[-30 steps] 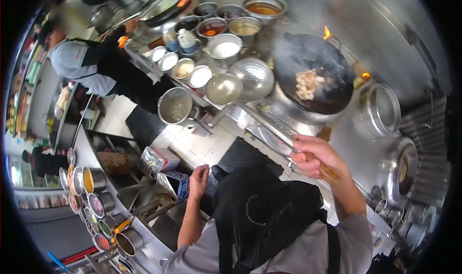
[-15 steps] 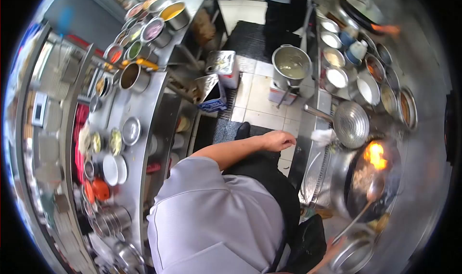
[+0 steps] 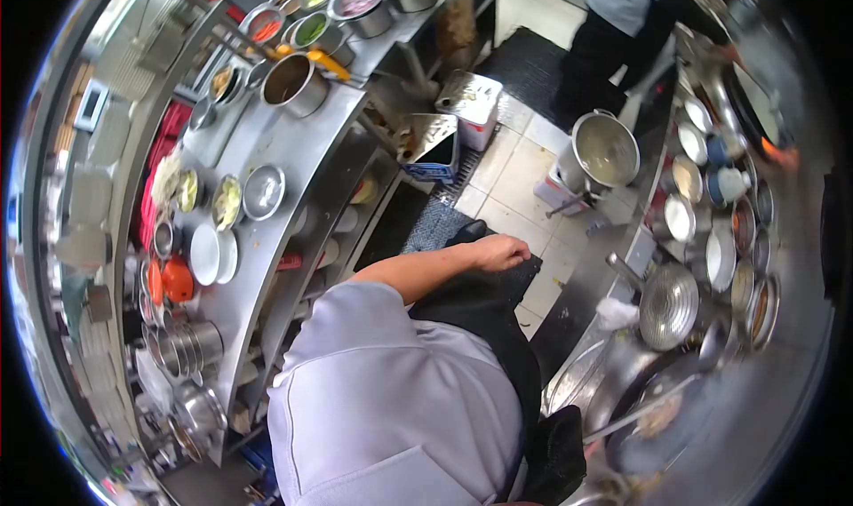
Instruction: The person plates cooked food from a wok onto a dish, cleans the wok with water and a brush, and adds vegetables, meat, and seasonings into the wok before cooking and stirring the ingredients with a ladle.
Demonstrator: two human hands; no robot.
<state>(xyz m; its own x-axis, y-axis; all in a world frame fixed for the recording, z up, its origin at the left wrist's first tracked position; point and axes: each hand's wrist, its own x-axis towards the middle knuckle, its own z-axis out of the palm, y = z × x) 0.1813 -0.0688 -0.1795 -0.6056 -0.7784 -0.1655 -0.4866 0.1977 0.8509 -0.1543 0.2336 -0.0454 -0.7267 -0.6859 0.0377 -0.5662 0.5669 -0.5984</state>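
My left hand is closed and hangs in front of my dark apron, above the tiled floor. I see nothing in its fingers. My right hand, mostly hidden at the lower right, grips the long handle of a ladle. The ladle's bowl is raised near the wok's far rim, beside the seasoning containers. Below the handle sits a dark wok with pale food in it, partly veiled by steam. A metal strainer rests beside the wok.
Seasoning containers line the stove's far side. A large pot stands in the aisle. Behind me, a steel counter holds bowls and plates. Another person stands farther up the aisle, near a flame.
The ladle has moved out of the food toward the seasoning containers. The flame in the wok is gone. My view has turned, shifting the surroundings. My left hand stays closed.
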